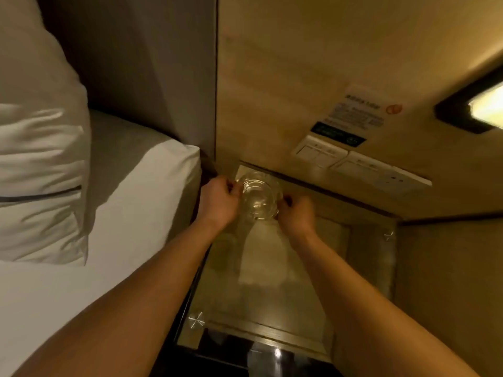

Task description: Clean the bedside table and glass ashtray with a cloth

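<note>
On the table (pixel 231 303) a pale cloth (pixel 261 257) lies between the forearms. Farther, the left grip (pixel 217 202) and the right grip (pixel 296 213) each hold one side of the glass ashtray (pixel 260 195), at the table's far left corner, near the bed (pixel 122 213).

A single head-worn camera looks steeply down, close over the bedside table (pixel 272 303) beside the bed (pixel 122 213)
</note>
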The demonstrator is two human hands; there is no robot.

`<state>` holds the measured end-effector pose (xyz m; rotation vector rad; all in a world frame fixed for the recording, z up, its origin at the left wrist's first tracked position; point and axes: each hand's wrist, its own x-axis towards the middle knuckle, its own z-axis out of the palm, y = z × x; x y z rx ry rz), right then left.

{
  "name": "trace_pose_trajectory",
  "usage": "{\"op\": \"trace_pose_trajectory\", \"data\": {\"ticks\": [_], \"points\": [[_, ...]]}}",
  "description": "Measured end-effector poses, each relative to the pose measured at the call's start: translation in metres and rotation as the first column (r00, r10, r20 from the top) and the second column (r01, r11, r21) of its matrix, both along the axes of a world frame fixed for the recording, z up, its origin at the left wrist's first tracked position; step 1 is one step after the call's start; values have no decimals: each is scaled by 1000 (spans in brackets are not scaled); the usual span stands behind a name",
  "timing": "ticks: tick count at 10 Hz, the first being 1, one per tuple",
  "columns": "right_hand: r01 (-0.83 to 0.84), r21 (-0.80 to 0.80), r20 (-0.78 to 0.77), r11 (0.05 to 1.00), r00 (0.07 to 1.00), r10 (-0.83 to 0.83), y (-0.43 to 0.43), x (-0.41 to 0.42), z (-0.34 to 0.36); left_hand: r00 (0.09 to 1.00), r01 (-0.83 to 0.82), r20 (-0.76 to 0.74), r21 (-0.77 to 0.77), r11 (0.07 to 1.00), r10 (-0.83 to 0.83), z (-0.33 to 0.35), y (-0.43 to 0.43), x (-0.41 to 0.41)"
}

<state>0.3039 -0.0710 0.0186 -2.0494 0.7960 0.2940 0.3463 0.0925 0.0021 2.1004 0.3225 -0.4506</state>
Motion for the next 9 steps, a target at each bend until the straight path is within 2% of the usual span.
{"op": "trace_pose_trajectory", "data": {"ticks": [1, 3, 7, 9], "points": [[-40, -64, -21, 997, 999, 39, -4, 13, -36, 1000, -12, 17, 40, 999, 12, -30, -4, 6], [-27, -79, 7, 996, 1000, 28, -10, 29, -68, 997, 2, 71, 67, 998, -7, -52, -14, 22], [44, -88, 18, 995, 999, -42, -7, 26, -77, 996, 48, 69, 72, 996, -53, -69, -14, 30], [151, -14, -40, 988, 988, -151, -5, 24, -69, 999, 39, 35, 15, 999, -40, -61, -10, 31]]}}
